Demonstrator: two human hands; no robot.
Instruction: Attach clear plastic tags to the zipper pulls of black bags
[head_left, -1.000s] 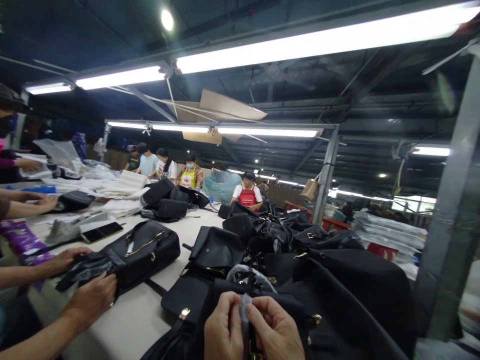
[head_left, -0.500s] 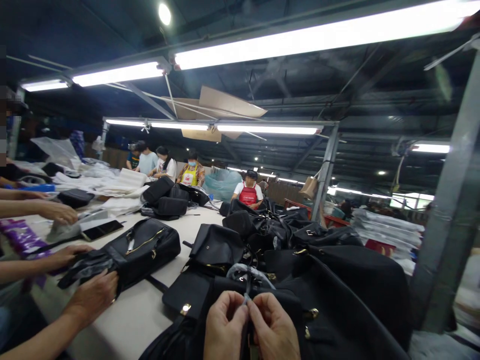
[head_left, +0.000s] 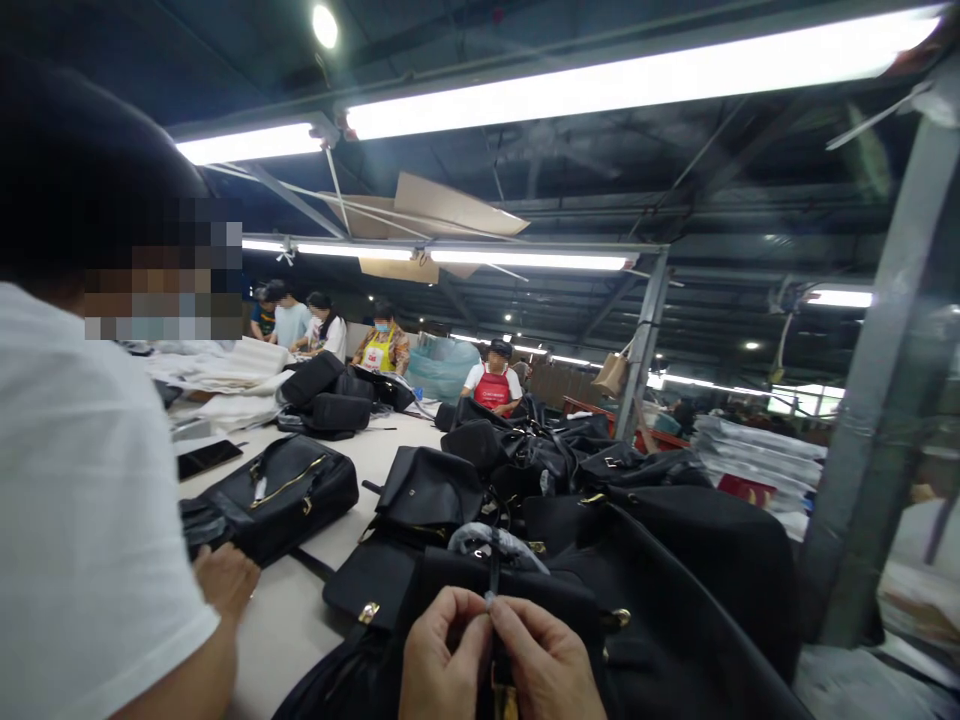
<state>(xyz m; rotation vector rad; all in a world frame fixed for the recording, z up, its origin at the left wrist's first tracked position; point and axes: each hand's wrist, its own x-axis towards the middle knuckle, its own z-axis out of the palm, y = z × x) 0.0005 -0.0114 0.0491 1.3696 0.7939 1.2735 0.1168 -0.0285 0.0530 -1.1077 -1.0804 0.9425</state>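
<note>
Together, the left hand (head_left: pixel 444 660) and right hand (head_left: pixel 546 660) pinch a thin strap (head_left: pixel 494 575) between closed fingertips; a plastic-wrapped handle (head_left: pixel 504 541) arches just beyond them, black bag (head_left: pixel 442 590) beneath.

Below the wrapped handle (head_left: pixel 501 540), the left hand (head_left: pixel 444 660) and right hand (head_left: pixel 549 662) mostly hide a pinched piece (head_left: pixel 490 599); left of the handle, the edge crops a white-shirted person (head_left: pixel 82 500).
</note>
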